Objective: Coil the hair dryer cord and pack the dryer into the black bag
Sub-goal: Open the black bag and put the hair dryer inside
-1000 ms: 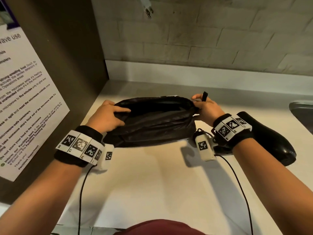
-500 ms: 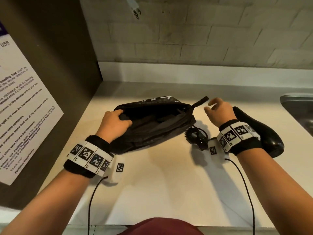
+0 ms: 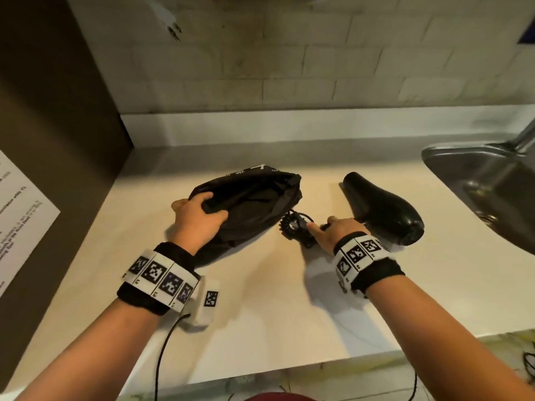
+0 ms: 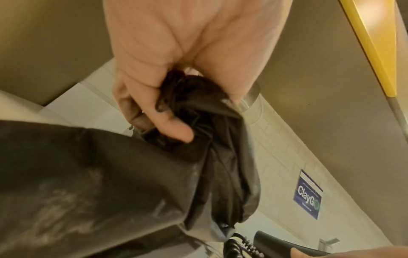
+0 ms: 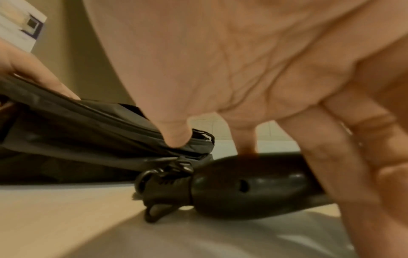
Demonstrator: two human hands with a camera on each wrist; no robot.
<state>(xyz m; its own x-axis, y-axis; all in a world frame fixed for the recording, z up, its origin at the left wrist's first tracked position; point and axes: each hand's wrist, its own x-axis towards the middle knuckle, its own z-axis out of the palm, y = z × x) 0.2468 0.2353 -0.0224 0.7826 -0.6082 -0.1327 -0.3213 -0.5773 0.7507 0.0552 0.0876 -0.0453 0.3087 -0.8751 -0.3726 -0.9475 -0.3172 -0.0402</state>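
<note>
Hair dryer [image 3: 382, 209] lies just right of the black bag [image 3: 249, 209]. We have shifted our right hand [image 3: 338, 231] from bag to dryer handle, fingers [image 3: 317, 230] spread; left hand [image 3: 197, 224] grips the bag, so packing looks next.

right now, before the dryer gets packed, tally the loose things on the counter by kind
black bag: 1
hair dryer: 1
coiled cord: 1
total: 3
</note>
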